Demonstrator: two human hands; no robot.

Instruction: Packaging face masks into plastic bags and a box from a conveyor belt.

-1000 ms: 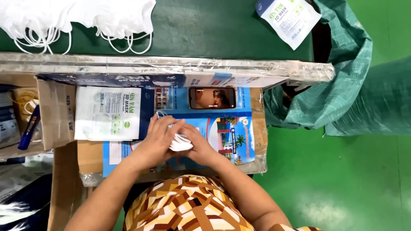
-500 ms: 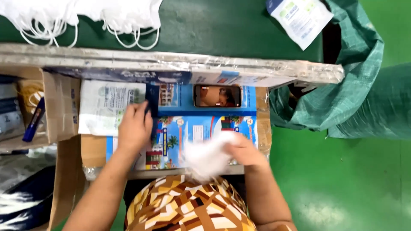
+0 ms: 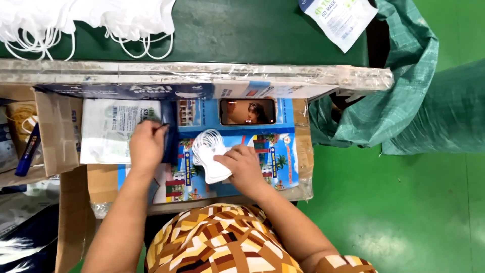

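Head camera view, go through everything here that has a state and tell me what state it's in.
Left hand: gripping the edge of the white pouch.
Right hand: holding a stack of white masks.
Phone: lying flat, screen lit.
Loose masks: piled on the green table.
Cardboard box: open.

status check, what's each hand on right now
Left hand on the top packaging pouch in the cardboard box. Right hand shut on folded white masks. Phone lies just beyond, untouched.
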